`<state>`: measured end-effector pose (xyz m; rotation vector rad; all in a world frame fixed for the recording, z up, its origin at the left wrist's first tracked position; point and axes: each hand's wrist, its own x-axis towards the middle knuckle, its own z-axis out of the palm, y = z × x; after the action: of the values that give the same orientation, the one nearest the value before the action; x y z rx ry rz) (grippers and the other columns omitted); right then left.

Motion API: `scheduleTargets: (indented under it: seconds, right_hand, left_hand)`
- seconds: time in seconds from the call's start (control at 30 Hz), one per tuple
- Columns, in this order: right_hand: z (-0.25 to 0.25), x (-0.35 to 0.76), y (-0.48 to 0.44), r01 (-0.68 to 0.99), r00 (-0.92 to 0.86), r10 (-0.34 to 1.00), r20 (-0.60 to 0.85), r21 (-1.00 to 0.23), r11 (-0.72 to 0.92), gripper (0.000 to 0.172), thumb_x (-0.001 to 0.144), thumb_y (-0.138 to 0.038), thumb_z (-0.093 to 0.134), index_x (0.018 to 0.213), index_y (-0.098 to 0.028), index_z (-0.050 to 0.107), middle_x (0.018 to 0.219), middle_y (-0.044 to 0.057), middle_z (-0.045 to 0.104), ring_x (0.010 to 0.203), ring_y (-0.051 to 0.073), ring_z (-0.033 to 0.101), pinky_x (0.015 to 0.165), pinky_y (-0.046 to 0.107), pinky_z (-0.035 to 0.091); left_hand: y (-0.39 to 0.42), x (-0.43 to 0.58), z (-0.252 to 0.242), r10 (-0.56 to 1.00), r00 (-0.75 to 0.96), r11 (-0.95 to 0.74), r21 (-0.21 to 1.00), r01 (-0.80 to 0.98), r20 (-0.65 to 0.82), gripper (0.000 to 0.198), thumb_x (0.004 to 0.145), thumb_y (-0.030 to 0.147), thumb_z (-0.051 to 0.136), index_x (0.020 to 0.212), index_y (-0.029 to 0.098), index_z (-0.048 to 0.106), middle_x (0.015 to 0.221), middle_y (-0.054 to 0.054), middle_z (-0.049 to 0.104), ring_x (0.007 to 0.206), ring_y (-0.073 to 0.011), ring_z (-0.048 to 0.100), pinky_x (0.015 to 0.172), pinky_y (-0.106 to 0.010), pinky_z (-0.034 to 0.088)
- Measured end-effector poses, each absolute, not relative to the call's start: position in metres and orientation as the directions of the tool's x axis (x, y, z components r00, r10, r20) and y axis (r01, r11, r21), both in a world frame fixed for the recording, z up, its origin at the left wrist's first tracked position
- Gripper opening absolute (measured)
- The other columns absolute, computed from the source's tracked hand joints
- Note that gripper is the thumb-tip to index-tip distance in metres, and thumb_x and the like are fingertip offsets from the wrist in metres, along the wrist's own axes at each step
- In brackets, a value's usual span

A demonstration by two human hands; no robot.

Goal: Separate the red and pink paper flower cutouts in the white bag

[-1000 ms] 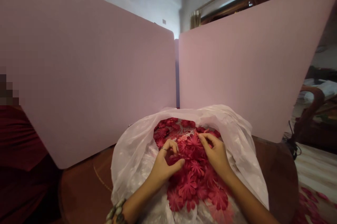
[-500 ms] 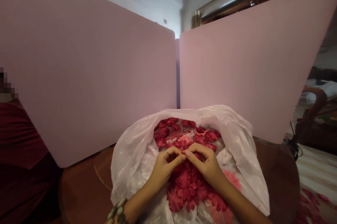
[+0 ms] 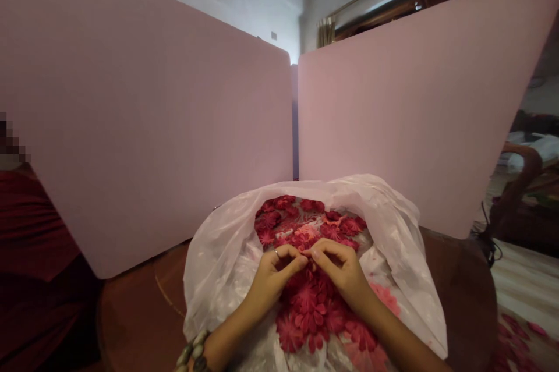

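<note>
Crimson, many-petalled artificial flowers (image 3: 309, 302) lie heaped in the white plastic bag (image 3: 218, 250). Above the bag's opening, my left hand (image 3: 273, 276) and right hand (image 3: 343, 272) pinch, tips nearly meeting; what they grip, I cannot tell. Flowers probably light, soft, fragile; hold at centres.

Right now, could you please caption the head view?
Left hand and right hand close together over red flowers in a white bag.
</note>
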<state>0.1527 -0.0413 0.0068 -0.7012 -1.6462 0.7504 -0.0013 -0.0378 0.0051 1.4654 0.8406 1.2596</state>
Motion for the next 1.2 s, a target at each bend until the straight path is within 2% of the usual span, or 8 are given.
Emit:
scheduleTargets:
  seconds: [0.43,0.7,0.9,1.2]
  right_hand:
    - [0.0074,0.1520,-0.0433,0.112,-0.180,0.775,0.606,-0.770,0.628,0.032,0.086,-0.031,0.051,0.058,-0.018,0.057,0.063,0.002,0.058,0.063,0.015,0.055,0.064,0.026,0.043]
    - [0.0089,0.1511,-0.0452,0.123,-0.161,0.808,0.567,-0.800,0.587,0.037,0.086,-0.039,0.051,0.056,-0.018,0.058,0.060,0.002,0.059,0.060,0.015,0.055,0.062,0.027,0.043]
    - [0.0090,0.1514,-0.0449,0.112,-0.175,0.820,0.544,-0.817,0.566,0.036,0.086,-0.038,0.051,0.057,-0.018,0.058,0.061,0.002,0.059,0.061,0.015,0.055,0.062,0.027,0.043]
    - [0.0099,0.1518,-0.0455,0.196,-0.181,0.750,0.636,-0.724,0.661,0.032,0.087,-0.033,0.051,0.061,-0.017,0.062,0.062,0.003,0.061,0.061,0.015,0.057,0.061,0.026,0.045]
  left_hand:
    - [-0.0404,-0.0013,0.0090,0.917,0.231,-0.326,0.945,-0.035,0.325,0.033,0.073,0.046,0.065,0.062,0.017,0.056,0.061,0.001,0.056,0.060,-0.0129,0.047,0.059,-0.025,0.037]
    - [-0.0401,-0.0033,0.0076,0.907,0.241,-0.360,0.933,0.011,0.346,0.035,0.077,0.049,0.061,0.064,0.017,0.056,0.061,0.001,0.054,0.060,-0.0132,0.046,0.059,-0.025,0.037]
    - [-0.0413,-0.0033,0.0090,0.886,0.270,-0.398,0.917,0.026,0.377,0.033,0.081,0.046,0.057,0.065,0.017,0.055,0.062,0.000,0.054,0.060,-0.0132,0.046,0.059,-0.025,0.036]
    - [-0.0403,-0.0035,0.0069,0.889,0.260,-0.408,0.910,0.074,0.378,0.031,0.082,0.044,0.054,0.066,0.018,0.053,0.064,0.002,0.048,0.062,-0.0131,0.042,0.060,-0.026,0.034]
